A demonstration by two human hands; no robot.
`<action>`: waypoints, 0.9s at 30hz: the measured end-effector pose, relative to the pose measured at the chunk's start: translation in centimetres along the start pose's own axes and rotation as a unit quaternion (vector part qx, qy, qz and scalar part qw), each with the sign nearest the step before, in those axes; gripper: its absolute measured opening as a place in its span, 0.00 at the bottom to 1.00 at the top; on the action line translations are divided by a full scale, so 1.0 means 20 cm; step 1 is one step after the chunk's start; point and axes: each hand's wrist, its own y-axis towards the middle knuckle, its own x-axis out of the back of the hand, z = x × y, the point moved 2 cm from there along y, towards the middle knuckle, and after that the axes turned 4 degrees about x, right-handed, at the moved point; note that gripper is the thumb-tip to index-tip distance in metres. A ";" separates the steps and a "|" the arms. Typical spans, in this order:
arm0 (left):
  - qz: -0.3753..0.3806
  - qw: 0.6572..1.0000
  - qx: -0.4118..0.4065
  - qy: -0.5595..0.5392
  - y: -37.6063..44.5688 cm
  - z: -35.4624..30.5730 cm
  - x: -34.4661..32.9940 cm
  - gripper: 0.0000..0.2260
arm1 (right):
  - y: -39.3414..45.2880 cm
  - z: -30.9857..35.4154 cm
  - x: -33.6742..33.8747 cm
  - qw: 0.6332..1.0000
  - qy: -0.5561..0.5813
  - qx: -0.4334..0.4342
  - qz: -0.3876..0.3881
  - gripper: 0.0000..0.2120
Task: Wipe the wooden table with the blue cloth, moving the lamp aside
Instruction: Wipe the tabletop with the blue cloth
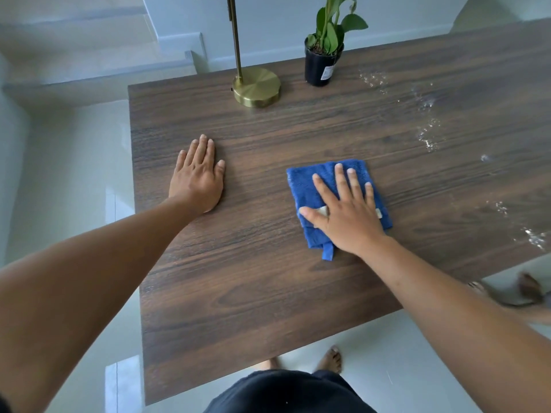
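Blue cloth (310,186) under flat right hand (346,216)

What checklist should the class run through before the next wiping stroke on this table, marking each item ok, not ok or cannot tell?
1. Right hand pressing flat on the blue cloth: ok.
2. Left hand resting flat on the wooden table: ok.
3. Water droplets wiped up: not ok.
4. Lamp moved aside: cannot tell.
5. Potted plant upright: ok.
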 end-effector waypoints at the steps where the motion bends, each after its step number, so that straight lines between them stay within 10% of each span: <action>1: -0.001 1.000 0.000 0.001 0.00 0.00 0.00 0.28 | 0.04 -0.04 0.01 1.000 0.001 -0.027 0.002 0.42; 5: -0.001 1.000 0.000 0.002 0.00 0.00 -0.01 0.28 | 0.22 0.05 0.04 0.993 0.030 -0.112 -0.005 0.43; 11: 0.007 1.000 0.003 0.016 0.00 -0.01 0.00 0.28 | -0.01 0.30 -0.04 1.000 -0.001 0.009 0.002 0.43; 18: 0.007 0.996 -0.009 0.088 0.00 -0.08 0.06 0.28 | -0.16 -0.15 -0.03 0.996 0.003 -0.082 -0.020 0.40; 27: 0.007 0.994 -0.109 -0.030 -0.10 -0.72 -0.01 0.26 | -0.23 -0.13 -0.06 0.992 0.052 -0.099 -0.050 0.38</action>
